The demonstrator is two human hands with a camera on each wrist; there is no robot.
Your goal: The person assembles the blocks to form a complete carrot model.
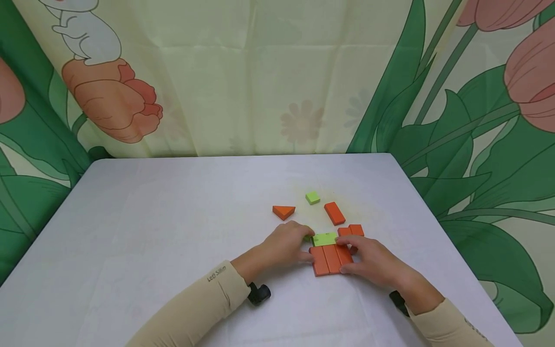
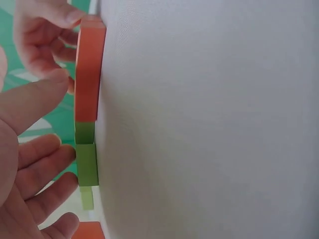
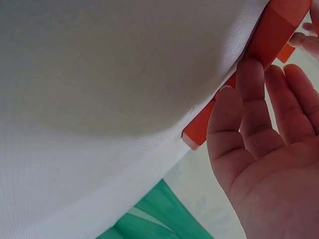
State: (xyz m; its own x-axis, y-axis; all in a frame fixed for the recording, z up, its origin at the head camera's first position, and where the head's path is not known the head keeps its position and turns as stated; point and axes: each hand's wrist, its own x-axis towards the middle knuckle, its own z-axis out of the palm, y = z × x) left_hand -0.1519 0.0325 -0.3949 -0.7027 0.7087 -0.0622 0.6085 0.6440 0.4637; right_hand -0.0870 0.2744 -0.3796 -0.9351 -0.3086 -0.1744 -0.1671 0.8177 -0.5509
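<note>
Three orange-red rectangular blocks lie side by side on the white cloth, with a green block along their far edge. My left hand is at their left side. In the left wrist view its fingertips touch a small green block, and its thumb is beside the orange row. From the right side, my right hand touches the row, its fingers at the far corner and thumb at the near one. The right wrist view shows its fingers extended against an orange block.
Two small orange-red blocks sit just beyond the right hand. Farther back lie an orange rectangular block, an orange triangular block and a small green block. A white-covered table extends to the left, with a printed curtain behind.
</note>
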